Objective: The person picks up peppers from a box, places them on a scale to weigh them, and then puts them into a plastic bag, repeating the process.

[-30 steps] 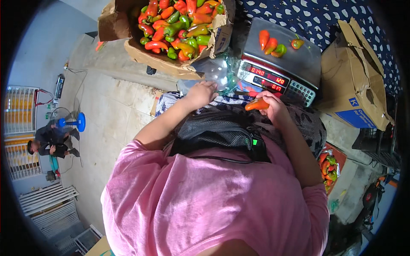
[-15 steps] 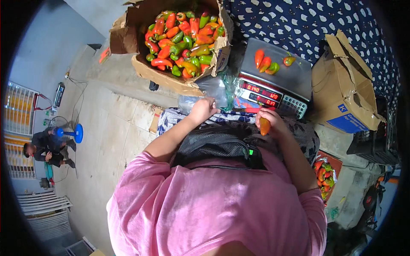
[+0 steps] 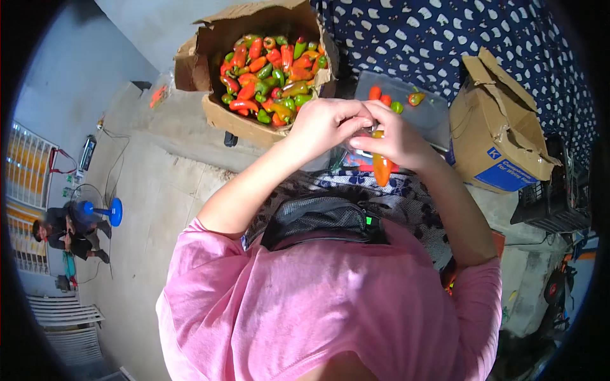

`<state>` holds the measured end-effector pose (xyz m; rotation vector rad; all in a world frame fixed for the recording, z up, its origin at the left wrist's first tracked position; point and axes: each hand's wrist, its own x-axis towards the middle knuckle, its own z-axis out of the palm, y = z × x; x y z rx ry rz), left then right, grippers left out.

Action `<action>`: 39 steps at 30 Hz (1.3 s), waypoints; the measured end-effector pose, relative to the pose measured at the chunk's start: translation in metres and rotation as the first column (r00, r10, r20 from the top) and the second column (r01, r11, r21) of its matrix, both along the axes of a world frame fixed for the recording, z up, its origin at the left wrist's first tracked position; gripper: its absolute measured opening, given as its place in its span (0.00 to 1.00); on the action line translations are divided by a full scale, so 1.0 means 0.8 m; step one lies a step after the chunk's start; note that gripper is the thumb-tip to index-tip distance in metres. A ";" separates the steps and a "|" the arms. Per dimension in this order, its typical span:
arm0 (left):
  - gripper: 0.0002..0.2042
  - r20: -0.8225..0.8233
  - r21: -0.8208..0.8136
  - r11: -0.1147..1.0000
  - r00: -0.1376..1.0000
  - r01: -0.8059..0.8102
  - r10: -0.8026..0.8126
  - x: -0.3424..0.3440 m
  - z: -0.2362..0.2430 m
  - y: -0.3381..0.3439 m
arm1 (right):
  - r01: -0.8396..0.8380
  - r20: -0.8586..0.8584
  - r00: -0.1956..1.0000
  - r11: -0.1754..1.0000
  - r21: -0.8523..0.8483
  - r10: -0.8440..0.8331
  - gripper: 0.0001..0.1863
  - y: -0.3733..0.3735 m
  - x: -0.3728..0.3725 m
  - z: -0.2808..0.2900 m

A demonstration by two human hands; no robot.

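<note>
Above the digital scale's near side, my two hands meet at the fingertips. My right hand (image 3: 399, 141) is closed around an orange pepper (image 3: 382, 171), whose tip points down toward me. Thumb and fingers pinched, my left hand (image 3: 327, 129) touches the right one; something thin and shiny shows between them, too covered to name. On the scale's grey plate (image 3: 434, 120) lie a red pepper (image 3: 375, 93), a green pepper (image 3: 397, 107) and others. My hands hide most of its display. Left of the scale, an open cardboard box (image 3: 244, 130) holds many red, orange and green peppers.
A second cardboard box (image 3: 492, 136) with raised flaps stands right of the scale, beside a black crate (image 3: 551, 206). Dark cloth with white shapes (image 3: 406, 38) hangs behind. At far left, a person (image 3: 63, 232) sits near a blue fan (image 3: 114, 211).
My right hand has gone up and left with the orange pepper, and my left hand has risen to meet it. The left hand has left the clear plastic beside the box.
</note>
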<state>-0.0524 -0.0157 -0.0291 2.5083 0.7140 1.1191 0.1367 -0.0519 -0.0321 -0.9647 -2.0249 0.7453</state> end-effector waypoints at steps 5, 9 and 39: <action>0.07 0.012 -0.470 0.881 0.999 0.050 -0.050 -0.020 0.071 -0.023 | 0.049 -0.151 0.982 0.926 -0.375 -0.113 0.11 -0.020 -0.004 0.050; 0.08 0.110 -0.636 0.747 0.981 0.193 -0.159 -0.049 0.077 -0.039 | 0.004 -0.223 0.969 0.905 -0.425 -0.109 0.13 -0.046 0.003 0.076; 0.05 0.156 -0.611 0.788 0.988 0.078 0.023 -0.051 0.057 -0.087 | 0.252 -0.164 0.945 0.951 -0.177 -0.281 0.09 -0.112 0.021 0.105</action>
